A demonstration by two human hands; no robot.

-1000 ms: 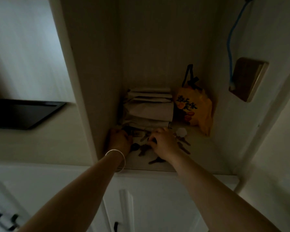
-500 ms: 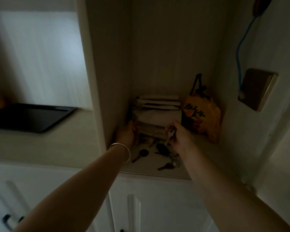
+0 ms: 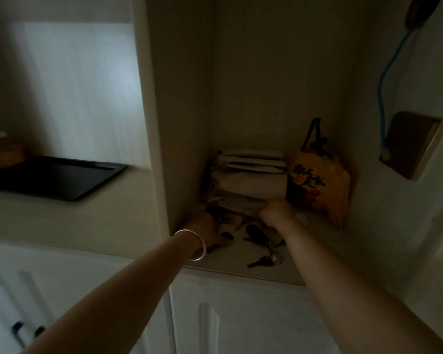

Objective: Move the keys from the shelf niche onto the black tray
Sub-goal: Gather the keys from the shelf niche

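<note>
The scene is dim. Several keys lie on the floor of the shelf niche [image 3: 241, 273]: a dark key fob [image 3: 255, 233], a ringed bunch of keys [image 3: 267, 260] near the front edge, and a black-headed key [image 3: 227, 236]. My left hand [image 3: 205, 226], a bangle on its wrist, rests flat at the niche's left wall, touching the black-headed key. My right hand [image 3: 276, 213] is curled into a fist at the back of the niche, just behind the fob; what it holds is hidden. The black tray [image 3: 54, 177] sits on the counter to the left, outside the niche.
A stack of folded cloth [image 3: 248, 180] and an orange printed bag [image 3: 317, 185] fill the back of the niche. A vertical panel [image 3: 151, 123] separates niche from counter. A brown wall box with a blue cable [image 3: 414, 144] hangs on the right. White cabinet doors [image 3: 241, 315] lie below.
My right hand, which held a key up half a second ago, has dropped back to the shelf floor near the cloth stack. My left hand has slid slightly forward along the left wall.
</note>
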